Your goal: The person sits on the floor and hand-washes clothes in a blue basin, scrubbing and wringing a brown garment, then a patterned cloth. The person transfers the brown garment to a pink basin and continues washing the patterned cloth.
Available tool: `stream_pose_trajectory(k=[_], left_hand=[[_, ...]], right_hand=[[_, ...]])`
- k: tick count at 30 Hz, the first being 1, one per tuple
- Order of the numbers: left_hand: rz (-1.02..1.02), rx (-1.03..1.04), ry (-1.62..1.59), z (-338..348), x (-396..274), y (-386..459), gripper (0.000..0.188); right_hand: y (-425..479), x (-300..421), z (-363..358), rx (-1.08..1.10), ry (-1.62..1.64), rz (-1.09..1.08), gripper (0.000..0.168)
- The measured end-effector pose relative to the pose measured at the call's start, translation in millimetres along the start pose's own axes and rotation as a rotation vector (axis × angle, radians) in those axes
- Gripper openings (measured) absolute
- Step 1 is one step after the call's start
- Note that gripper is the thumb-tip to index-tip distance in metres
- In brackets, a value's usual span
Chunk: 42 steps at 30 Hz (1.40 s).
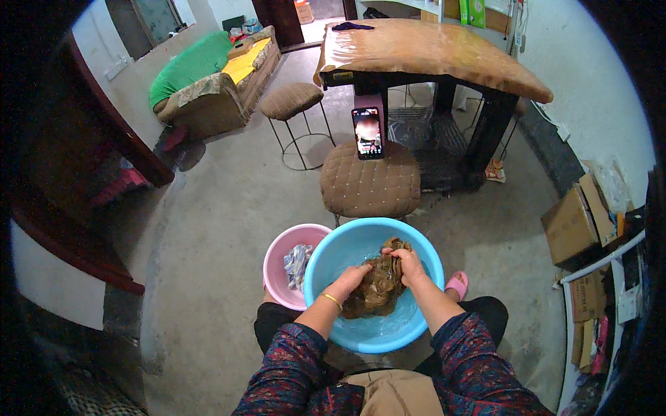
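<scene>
Before me stands a light-blue plastic basin (325, 333) with some water in it. A wet brown cloth (377, 291), bunched up, lies in the basin. My left hand (353, 281) grips the cloth along its left part, thumb on top. At the cloth's upper right, my right hand (408, 264) pinches a raised fold of it. The fingers of both hands are partly hidden by the cloth. Against the blue basin's left side sits a pink basin (273, 275), partly covered by the blue rim. It holds a crumpled white and blue cloth (297, 265).
A brown quilted stool (369, 187) stands just beyond the basin, bearing an upright smartphone (368, 143). Behind are a second stool (292, 101), a covered table (426, 49) and a sofa (208, 104). Cardboard boxes (570, 229) and a white shelf (564, 333) line the right.
</scene>
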State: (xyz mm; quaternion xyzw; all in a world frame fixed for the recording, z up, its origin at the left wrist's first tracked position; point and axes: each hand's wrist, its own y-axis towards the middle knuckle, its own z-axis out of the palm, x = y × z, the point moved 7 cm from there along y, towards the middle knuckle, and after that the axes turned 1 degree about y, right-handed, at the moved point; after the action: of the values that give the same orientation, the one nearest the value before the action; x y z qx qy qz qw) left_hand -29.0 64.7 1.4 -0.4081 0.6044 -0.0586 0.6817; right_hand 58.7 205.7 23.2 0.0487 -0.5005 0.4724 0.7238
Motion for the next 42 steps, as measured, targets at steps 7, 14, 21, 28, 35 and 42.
stream_pose_trajectory(k=[7,14,21,28,35,42], left_hand=[[0.068,0.003,-0.099,-1.3,-14.9,-47.8,0.041],[0.07,-0.374,0.17,-46.3,-5.1,-73.7,0.053],[-0.001,-0.228,0.074,-40.2,4.1,-68.2,0.049],[0.131,-0.448,0.386,-49.2,-24.5,-94.0,0.034],[0.417,-0.605,0.805,-18.7,-63.2,-101.7,0.043],[0.232,-0.285,1.196,27.5,-28.2,-58.8,0.075]], right_hand=[[-42.1,59.3,32.5,0.077,-0.027,-0.168,0.021],[-70.8,127.8,39.3,0.014,0.084,-0.282,0.013],[-90.5,171.1,66.1,0.076,0.008,-0.496,0.01],[-94.5,166.0,58.1,-0.156,-0.799,-0.82,0.025],[-76.6,105.0,67.5,-0.031,-1.239,-0.79,0.031],[-40.6,1.7,58.2,0.203,-1.728,-0.549,0.043]])
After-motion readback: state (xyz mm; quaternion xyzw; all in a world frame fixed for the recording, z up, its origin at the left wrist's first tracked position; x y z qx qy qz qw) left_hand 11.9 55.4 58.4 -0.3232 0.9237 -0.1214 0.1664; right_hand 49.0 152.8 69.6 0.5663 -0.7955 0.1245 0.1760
